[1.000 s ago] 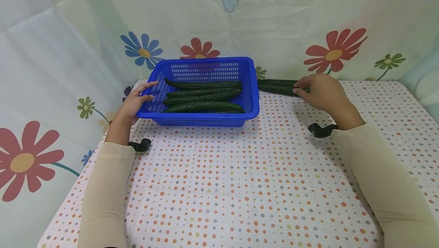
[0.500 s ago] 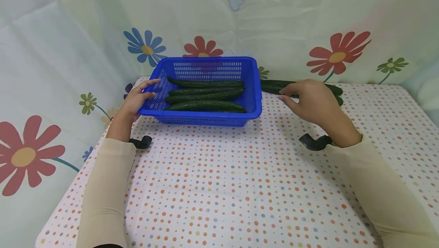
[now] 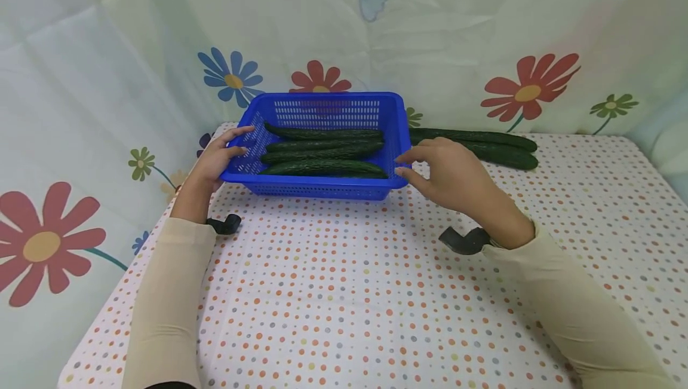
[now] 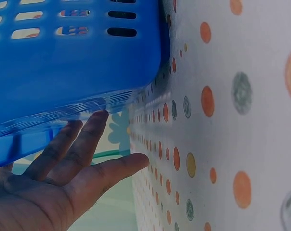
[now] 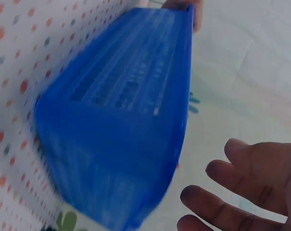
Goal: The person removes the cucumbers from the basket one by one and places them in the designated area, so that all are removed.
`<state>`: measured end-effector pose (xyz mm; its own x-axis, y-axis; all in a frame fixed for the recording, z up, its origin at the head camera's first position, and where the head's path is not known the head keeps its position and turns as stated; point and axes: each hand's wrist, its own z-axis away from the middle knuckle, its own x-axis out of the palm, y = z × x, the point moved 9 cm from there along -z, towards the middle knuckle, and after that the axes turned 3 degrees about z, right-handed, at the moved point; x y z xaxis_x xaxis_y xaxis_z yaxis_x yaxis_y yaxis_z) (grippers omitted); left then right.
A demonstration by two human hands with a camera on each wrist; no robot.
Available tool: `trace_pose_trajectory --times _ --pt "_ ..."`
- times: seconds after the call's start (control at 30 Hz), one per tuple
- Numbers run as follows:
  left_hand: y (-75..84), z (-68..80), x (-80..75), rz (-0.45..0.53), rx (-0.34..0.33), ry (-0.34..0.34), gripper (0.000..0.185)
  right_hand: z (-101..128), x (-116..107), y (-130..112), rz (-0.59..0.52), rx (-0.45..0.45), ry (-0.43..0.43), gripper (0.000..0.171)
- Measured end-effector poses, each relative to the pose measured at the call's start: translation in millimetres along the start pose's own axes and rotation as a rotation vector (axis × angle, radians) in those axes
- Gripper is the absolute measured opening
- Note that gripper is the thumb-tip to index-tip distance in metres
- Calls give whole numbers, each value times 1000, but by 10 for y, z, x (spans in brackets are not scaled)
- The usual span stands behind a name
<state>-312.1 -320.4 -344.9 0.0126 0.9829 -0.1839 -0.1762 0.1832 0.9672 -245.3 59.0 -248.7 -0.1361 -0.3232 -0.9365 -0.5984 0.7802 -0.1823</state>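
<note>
**Basket spans the gap between the two hands, long axis left to right**

The blue basket [image 3: 322,144] sits toward the far edge of the dotted table [image 3: 376,293], long sides running left to right across the person's front. Several cucumbers [image 3: 322,150] lie inside it, parallel to that long axis.

Left hand [image 3: 217,159]: fingers fairly straight, laid against the basket's left short end at the rim; the left wrist view shows the fingertips [image 4: 95,122] touching the underside of the rim, not curled round it. Relaxed contact, nothing clenched.

Right hand [image 3: 451,177]: fingers extended and spread, holding nothing. Its fingertips are at the basket's right near corner; contact or a small gap cannot be told from the head view. The right wrist view shows the fingers [image 5: 218,202] just clear of the blue wall [image 5: 116,159].

So the basket lies directly between the hands, one hand at each short end, neither gripping.

Two more cucumbers [image 3: 484,144] lie on the table right of the basket, behind the right hand, also lengthwise left to right.
</note>
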Motion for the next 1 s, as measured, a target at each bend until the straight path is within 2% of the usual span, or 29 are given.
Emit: trace_pose_trajectory --times 0.17,0.27,0.43,0.7,0.87,1.0 --pt "-15 -27 11 7 -8 7 44 -225 163 -185 -1 -9 -54 24" --pt "-19 -22 18 4 -10 8 44 -383 335 -236 -12 -4 -122 25" --pt "-23 -15 17 7 -9 2 45 -613 714 -282 -106 35 -294 27" --pt "-9 -14 -18 -22 -7 10 46 -942 1078 -400 -237 50 -453 29" --pt "-6 2 -28 -30 -6 9 46 -1036 1208 -430 -280 52 -512 30" --pt "-21 4 -11 -7 -14 2 46 -1049 1287 -395 -265 64 -528 29"
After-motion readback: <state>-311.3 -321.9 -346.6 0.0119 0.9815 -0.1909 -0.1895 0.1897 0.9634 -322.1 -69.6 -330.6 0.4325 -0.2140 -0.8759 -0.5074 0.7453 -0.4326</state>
